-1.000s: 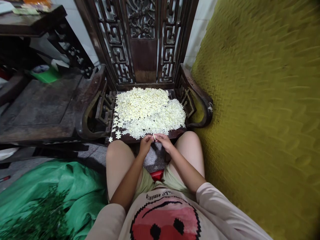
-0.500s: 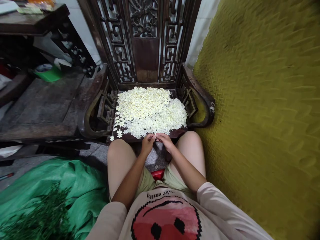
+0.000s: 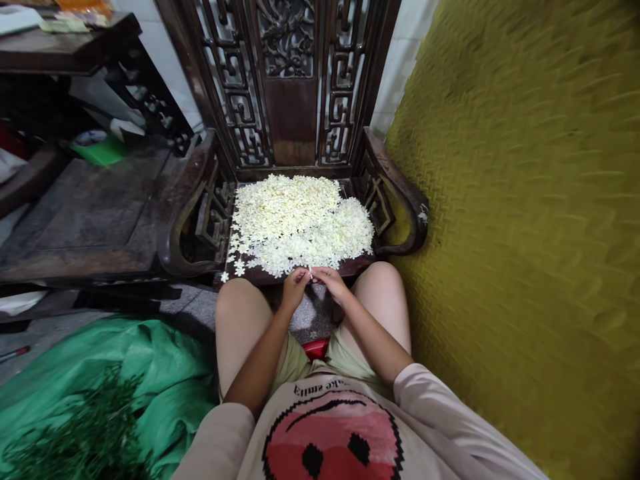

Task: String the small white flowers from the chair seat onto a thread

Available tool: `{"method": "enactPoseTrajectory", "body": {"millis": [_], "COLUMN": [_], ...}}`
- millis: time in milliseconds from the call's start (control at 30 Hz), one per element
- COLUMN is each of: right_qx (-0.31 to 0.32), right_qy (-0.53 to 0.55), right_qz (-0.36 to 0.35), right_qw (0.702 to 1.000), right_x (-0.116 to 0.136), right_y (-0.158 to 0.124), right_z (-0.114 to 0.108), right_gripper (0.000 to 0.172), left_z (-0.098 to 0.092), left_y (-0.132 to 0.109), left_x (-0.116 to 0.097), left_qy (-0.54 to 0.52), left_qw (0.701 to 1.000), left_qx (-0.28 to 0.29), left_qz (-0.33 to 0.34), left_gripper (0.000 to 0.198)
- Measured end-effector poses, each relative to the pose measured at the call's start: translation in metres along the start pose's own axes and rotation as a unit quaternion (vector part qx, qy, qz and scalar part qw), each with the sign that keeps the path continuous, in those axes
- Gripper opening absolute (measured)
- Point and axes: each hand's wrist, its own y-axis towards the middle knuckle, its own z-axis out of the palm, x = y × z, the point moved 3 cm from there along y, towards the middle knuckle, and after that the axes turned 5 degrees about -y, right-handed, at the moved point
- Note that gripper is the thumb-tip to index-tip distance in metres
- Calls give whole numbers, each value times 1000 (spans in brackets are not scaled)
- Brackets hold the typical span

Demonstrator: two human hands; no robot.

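A wide heap of small white and pale yellow flowers covers most of the seat of a dark carved wooden chair. Just in front of the seat's near edge, my left hand and my right hand meet at the fingertips. Both are closed in a pinch on a small white flower between them; only a bit of white shows, and the fingers hide the rest. A few single flowers lie loose at the seat's front left corner.
On the left, a second wooden seat bears a green container. Green leafy stems lie on a green plastic sheet at lower left. A yellow textured mat stands close along the right side.
Hardly anything differs. Both hands stay pinched together at the same spot, and the flower heap looks the same. The view has shifted very slightly.
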Motion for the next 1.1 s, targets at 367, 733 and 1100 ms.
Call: {"method": "enactPoseTrajectory", "body": {"millis": [367, 733, 1100], "right_qx": [8, 7, -24], "right_qy": [-6, -8, -23], "right_qz": [-14, -11, -30], "right_qw": [1000, 1000, 999], "right_x": [0, 0, 0], "right_y": [1, 1, 3], "right_z": [0, 1, 0], "right_gripper": [31, 31, 29], "left_z": [0, 1, 1], "left_y": [0, 1, -1], "left_x": [-3, -4, -5], "left_qy": [-19, -34, 38], "left_qw": [1000, 999, 999], "left_qx": [3, 0, -4], "left_qz": [-3, -10, 14], "left_gripper": [22, 22, 23]}}
